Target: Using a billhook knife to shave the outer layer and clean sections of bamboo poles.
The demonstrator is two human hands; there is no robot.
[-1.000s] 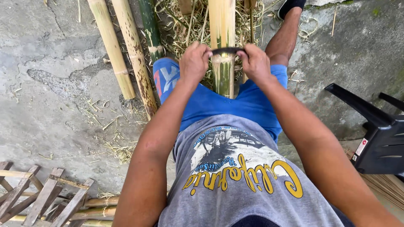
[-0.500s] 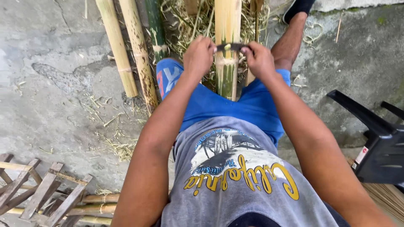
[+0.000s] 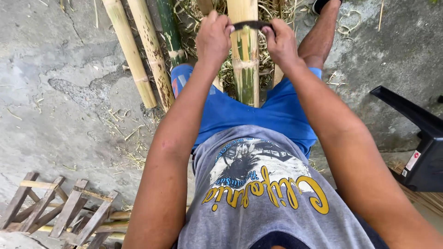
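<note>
A thick bamboo pole (image 3: 246,50), yellow with green streaks, runs away from me between my knees. Across it lies a dark curved blade (image 3: 251,24). My left hand (image 3: 213,37) is shut on the blade's left end, and my right hand (image 3: 280,42) is shut on its right end. Both arms are stretched forward over my blue shorts. The part of the pole beyond the blade looks pale and scraped.
Two spotted yellow bamboo poles (image 3: 138,50) and a green one (image 3: 168,32) lie on the concrete at upper left. Bamboo shavings (image 3: 272,14) litter the ground ahead. A wooden slatted frame (image 3: 60,212) sits at lower left. A black plastic chair (image 3: 415,133) stands at right.
Both hands have pushed the blade farther away along the bamboo pole, arms extending forward.
</note>
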